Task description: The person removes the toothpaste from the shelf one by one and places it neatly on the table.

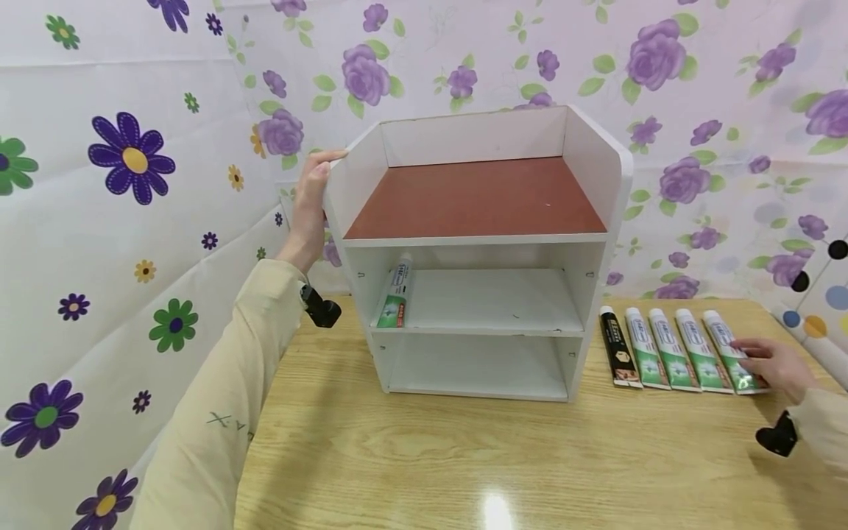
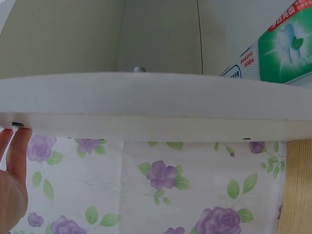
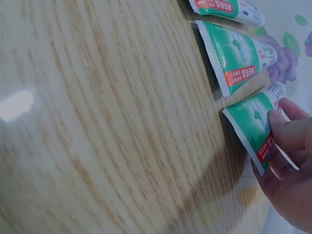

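My left hand (image 1: pixel 310 206) holds the upper left side panel of a small white shelf unit (image 1: pixel 477 331). In the left wrist view, fingers (image 2: pixel 19 151) touch the panel's outer face; the rest of that hand is out of sight there. My right hand (image 3: pixel 292 156) pinches the rightmost green-and-white toothpaste tube (image 3: pixel 253 117) between thumb and fingers, at the right end of a row on the table. Beside it lie several similar toothpaste tubes (image 1: pixel 702 350) and a black one (image 1: pixel 619 350). Another green-and-white toothpaste tube (image 1: pixel 395 294) lies at the left end of the middle shelf.
The shelf unit has a reddish-brown top board (image 1: pixel 483 195) and stands on a wood-grain table (image 1: pixel 424 456). Flower-patterned sheets (image 1: pixel 437 66) hang behind and to the left. A black wrist camera (image 1: pixel 321 306) sits on the left wrist, another (image 1: pixel 776 436) on the right.
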### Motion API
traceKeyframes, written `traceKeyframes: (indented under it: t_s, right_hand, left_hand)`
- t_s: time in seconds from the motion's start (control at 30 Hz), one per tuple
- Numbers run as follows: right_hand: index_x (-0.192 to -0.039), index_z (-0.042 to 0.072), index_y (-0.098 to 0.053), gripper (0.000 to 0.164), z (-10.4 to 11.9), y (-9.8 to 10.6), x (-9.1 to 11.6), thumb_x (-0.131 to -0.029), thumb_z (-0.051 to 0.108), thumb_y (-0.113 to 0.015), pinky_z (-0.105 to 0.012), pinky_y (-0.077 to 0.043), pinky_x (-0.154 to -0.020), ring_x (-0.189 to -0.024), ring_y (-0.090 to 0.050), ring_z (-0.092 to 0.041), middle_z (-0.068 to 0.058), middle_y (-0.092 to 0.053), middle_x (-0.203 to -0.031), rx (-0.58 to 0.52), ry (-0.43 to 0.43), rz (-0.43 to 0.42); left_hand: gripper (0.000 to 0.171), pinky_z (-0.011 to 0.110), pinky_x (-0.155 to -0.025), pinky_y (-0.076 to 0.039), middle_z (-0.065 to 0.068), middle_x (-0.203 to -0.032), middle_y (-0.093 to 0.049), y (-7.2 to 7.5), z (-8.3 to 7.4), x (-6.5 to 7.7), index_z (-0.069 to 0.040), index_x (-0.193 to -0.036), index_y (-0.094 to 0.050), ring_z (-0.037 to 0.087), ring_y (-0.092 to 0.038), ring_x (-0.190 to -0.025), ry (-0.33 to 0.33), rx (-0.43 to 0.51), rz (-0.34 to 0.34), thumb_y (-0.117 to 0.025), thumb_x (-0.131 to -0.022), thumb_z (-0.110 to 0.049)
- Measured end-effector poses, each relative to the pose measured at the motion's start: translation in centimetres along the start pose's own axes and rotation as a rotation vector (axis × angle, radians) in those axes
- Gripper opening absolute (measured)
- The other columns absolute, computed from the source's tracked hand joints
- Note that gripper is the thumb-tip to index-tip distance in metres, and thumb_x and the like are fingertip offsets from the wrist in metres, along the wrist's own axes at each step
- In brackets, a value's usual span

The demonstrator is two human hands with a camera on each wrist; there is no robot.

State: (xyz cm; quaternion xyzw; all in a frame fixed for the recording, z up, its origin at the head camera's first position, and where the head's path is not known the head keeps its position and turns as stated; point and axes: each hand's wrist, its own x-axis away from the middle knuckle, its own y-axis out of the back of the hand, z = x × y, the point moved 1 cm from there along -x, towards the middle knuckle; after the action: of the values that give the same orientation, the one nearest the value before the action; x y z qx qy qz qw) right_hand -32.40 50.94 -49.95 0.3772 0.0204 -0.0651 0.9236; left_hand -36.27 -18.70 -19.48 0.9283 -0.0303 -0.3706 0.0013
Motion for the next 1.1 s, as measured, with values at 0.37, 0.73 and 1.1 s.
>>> traceKeyframes:
  t_s: [0.37,0.73,1.1]
  right_hand:
    - [-0.114,0.006,-0.055,0.027,-4.5,-0.8,-1.2,-0.088,0.013,-0.057,-0.024,-0.040,-0.058,-0.089,-0.047,-0.025,-0.036,-0.044,-0.116,0.103,0.037,-0.098]
    - [-0.119,-0.009,-0.048,0.036,-1.5,-0.3,0.5,-0.086,0.003,-0.056,-0.026,-0.046,-0.052,-0.078,-0.053,-0.017,-0.034,-0.048,-0.108,0.109,0.036,-0.098]
    - [-0.127,-0.006,-0.043,0.038,7.8,-0.3,2.5,-0.094,0.013,-0.048,-0.033,-0.045,-0.061,-0.106,-0.040,-0.045,-0.032,-0.037,-0.125,0.015,0.151,-0.105]
  left_hand:
    - [0.041,0.031,-0.056,-0.046,0.015,-0.099,-0.053,-0.1,0.0,0.1,-0.014,-0.114,-0.056,0.022,-0.054,-0.073,0.000,-0.008,0.005,-0.039,-0.086,-0.039]
    - [0.039,0.031,-0.057,-0.045,0.015,-0.100,-0.053,0.1,0.0,0.0,-0.014,-0.114,-0.055,0.021,-0.054,-0.074,0.004,-0.010,0.004,-0.039,-0.088,-0.038]
    - [0.038,0.031,-0.059,-0.045,0.015,-0.102,-0.053,-0.1,0.1,0.1,-0.014,-0.114,-0.055,0.022,-0.054,-0.076,0.004,0.013,0.005,-0.039,-0.088,-0.037]
